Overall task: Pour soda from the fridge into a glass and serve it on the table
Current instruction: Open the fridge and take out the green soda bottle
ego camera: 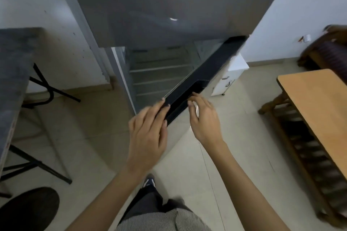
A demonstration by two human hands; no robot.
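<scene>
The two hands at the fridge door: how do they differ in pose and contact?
The left hand lies flat, fingers straight along the door's top edge; the right hand is curled at the door's other side. Left touches the door; right's contact is unclear. Both are bare and empty.

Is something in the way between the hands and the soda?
No soda shows yet. The lower fridge door is swung partly open, with the left hand and right hand at its top edge. Behind it only bare shelves are visible, so the door partly blocks the way in.
</scene>
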